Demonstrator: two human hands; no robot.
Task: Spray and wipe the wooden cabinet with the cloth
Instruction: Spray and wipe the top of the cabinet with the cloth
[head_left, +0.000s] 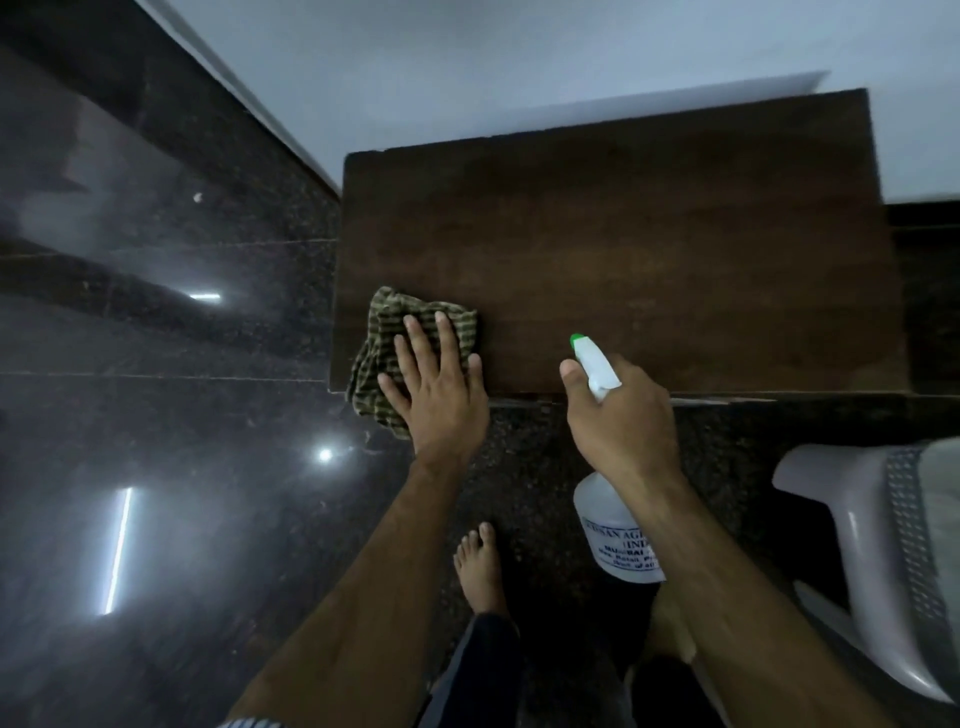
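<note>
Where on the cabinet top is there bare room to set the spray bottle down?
The brown wooden cabinet top is bare right of the green striped cloth, back to the white wall. Crowded: the front-left corner, where the left hand presses the cloth.

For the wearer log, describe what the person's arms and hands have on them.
The left hand and right hand are bare: no gloves, rings or watch show. The forearms are bare too. Striped fabric at the bottom edge by the left arm may be a sleeve; unclear.
</note>
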